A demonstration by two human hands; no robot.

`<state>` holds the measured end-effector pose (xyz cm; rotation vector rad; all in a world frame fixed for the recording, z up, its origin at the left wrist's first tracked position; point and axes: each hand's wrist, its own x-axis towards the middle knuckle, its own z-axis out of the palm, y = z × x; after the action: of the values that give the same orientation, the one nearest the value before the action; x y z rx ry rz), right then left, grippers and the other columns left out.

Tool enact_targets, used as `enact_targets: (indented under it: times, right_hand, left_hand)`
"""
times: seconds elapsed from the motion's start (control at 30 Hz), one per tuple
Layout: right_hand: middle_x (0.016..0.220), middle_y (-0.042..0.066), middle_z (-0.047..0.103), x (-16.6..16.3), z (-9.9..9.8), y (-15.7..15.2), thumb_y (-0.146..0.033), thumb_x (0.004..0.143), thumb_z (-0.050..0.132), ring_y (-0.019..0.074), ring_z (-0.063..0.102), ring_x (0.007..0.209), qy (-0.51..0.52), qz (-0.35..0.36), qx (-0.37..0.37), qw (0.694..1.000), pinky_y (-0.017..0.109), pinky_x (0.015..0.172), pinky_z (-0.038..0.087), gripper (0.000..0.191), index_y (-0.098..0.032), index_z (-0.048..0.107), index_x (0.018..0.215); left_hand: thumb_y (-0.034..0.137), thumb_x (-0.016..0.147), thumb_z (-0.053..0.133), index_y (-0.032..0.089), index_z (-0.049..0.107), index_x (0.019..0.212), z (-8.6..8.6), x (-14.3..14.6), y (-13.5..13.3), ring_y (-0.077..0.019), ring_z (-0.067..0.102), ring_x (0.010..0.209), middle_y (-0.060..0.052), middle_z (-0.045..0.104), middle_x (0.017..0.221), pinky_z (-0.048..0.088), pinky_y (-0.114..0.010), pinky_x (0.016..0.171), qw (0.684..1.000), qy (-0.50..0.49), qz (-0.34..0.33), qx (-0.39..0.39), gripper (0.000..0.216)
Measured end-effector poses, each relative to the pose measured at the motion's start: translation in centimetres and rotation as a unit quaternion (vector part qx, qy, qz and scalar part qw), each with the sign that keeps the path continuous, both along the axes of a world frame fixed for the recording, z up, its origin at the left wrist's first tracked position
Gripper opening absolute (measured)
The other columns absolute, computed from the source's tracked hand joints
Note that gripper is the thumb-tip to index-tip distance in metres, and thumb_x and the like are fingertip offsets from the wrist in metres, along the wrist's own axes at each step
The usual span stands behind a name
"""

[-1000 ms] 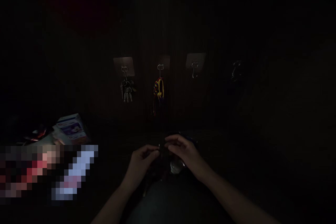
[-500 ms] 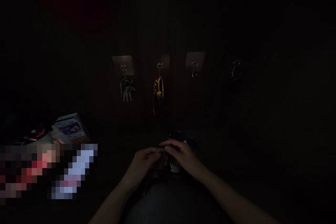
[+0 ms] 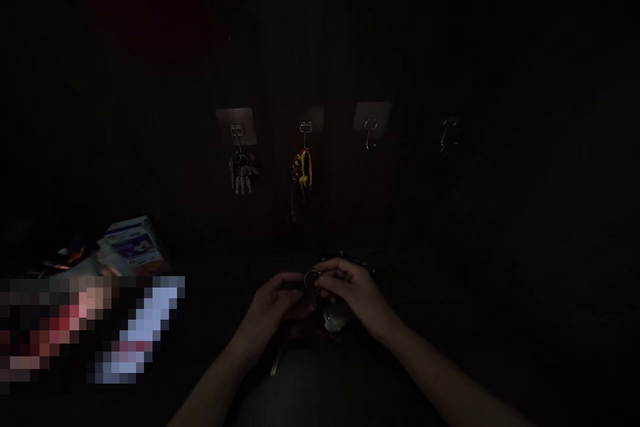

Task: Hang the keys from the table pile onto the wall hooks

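A thin metal ring (image 3: 311, 279), which looks like a key ring, is pinched between the thumb and fingers of my right hand (image 3: 353, 287). My left hand (image 3: 280, 297) is close by on the left, its index fingertip at the ring's edge and its thumb apart from the index. Its lower fingers curl in shadow, and what they touch is hidden. Below my right hand shows a pale, shiny object (image 3: 335, 319), too dark to name. A thin yellowish strip (image 3: 275, 363) hangs under my left hand.
Wall hooks ahead hold a bunch of keys (image 3: 242, 173) and a braided red, yellow and blue cord (image 3: 303, 170). A third hook (image 3: 370, 135) and a dim fourth hook (image 3: 449, 133) are to the right. A purple-and-white box (image 3: 134, 247) stands at left beside blurred-out items.
My left thumb and index have parted from their pinch. The ring now shows plainly in my right fingers, which have tilted slightly upward. The yellowish strip is more visible.
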<state>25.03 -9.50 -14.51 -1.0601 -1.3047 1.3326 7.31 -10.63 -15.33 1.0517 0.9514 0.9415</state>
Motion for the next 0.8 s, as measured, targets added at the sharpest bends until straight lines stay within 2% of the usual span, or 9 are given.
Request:
enact_targets:
  times: [0.13,0.27,0.43,0.6,0.8]
  right_hand:
    - [0.076,0.002,0.068,1.0,0.7,0.2,-0.035,0.069,0.070,0.0119,0.061,0.064,0.012,-0.052,0.020,0.998,0.023,0.057,0.045,0.025,-0.018,0.066,0.088]
    - [0.080,0.003,0.069,2.8,1.9,0.5,-0.037,0.071,0.069,0.0130,0.063,0.068,0.011,-0.108,0.053,0.993,0.024,0.059,0.047,0.027,-0.019,0.066,0.090]
    - [0.087,0.004,0.070,5.5,4.1,0.7,-0.039,0.074,0.066,0.0153,0.063,0.075,-0.044,-0.185,0.126,0.974,0.029,0.069,0.051,0.027,-0.021,0.068,0.094]
    - [0.087,0.004,0.070,8.0,6.2,1.2,-0.037,0.077,0.062,0.0173,0.064,0.078,-0.076,-0.289,0.216,0.930,0.031,0.069,0.052,0.024,-0.021,0.069,0.094]
    - [0.085,0.003,0.069,11.6,9.4,2.8,-0.032,0.076,0.060,0.0163,0.063,0.078,-0.075,-0.415,0.311,0.852,0.029,0.065,0.052,0.020,-0.021,0.069,0.090]
  left_hand:
    - [0.029,0.077,0.058,0.017,0.055,0.106,-0.2,-0.3,0.3,-0.0196,0.069,0.081,-0.009,0.072,0.089,0.053,-0.032,0.073,0.999,0.004,0.025,-0.024,0.032]
    - [0.033,0.076,0.058,0.017,0.058,0.103,-0.6,-0.7,0.9,-0.0179,0.068,0.078,-0.008,0.072,0.087,0.052,-0.030,0.075,0.997,0.044,0.060,0.014,0.031]
    - [0.038,0.071,0.060,0.017,0.062,0.096,-1.4,-1.2,1.8,-0.0187,0.067,0.074,-0.007,0.072,0.083,0.052,-0.030,0.070,0.989,0.091,0.109,0.034,0.033]
    - [0.039,0.072,0.058,0.017,0.062,0.095,-1.6,-1.3,2.0,-0.0180,0.066,0.071,-0.006,0.072,0.081,0.051,-0.027,0.064,0.983,0.120,0.127,0.047,0.031]
    - [0.041,0.072,0.057,0.018,0.062,0.096,-1.9,-1.3,1.9,-0.0199,0.067,0.075,-0.007,0.072,0.084,0.051,-0.026,0.061,0.983,0.139,0.112,0.051,0.034]
